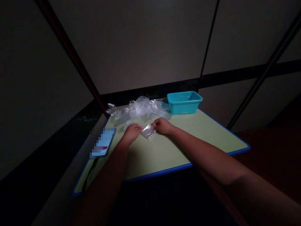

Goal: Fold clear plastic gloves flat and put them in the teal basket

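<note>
A small folded piece of clear plastic [148, 132], perhaps a bag, is stretched between my two hands just above the table. My left hand [133, 132] pinches its left corner between thumb and fingers. On the opposite corner, my right hand [162, 125] has its fingers closed in a pinch. Right behind both hands lies a loose heap of crumpled clear plastic [142, 108], spread over the back of the table.
The pale table [164, 153] has a blue edge. A turquoise plastic basket [184, 108] stands at the back right, beside the heap. At the left edge lies a phone-like device [103, 142], partly blurred, with a dark strap below it. Panelled walls rise behind and to the left.
</note>
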### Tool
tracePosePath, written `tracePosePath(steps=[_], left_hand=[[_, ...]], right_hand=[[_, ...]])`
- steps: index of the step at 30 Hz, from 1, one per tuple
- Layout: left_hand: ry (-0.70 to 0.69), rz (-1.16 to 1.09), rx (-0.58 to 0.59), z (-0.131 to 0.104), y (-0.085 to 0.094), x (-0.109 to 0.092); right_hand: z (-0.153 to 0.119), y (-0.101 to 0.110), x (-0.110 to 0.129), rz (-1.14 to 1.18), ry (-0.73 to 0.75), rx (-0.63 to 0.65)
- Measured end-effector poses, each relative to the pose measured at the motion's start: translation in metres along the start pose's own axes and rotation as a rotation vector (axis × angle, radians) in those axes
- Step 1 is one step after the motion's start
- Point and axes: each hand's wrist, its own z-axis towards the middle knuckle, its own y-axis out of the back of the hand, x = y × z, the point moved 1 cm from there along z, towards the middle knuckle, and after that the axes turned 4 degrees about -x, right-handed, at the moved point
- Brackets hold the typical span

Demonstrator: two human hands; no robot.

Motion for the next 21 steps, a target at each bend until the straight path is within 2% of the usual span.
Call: tracePosePath(steps=[7,21], left_hand=[[0.043,-0.001,0.018,0.0001,0.0000,0.0007],[0.078,-0.025,0.030,-0.0004,-0.0010,0.0021]], right_hand=[[-0.0031,-0.0035,0.0062,-0.250,0.018,0.007],[-0.0026,-0.0036,0.0050,-0.280,-0.001,0.001]])
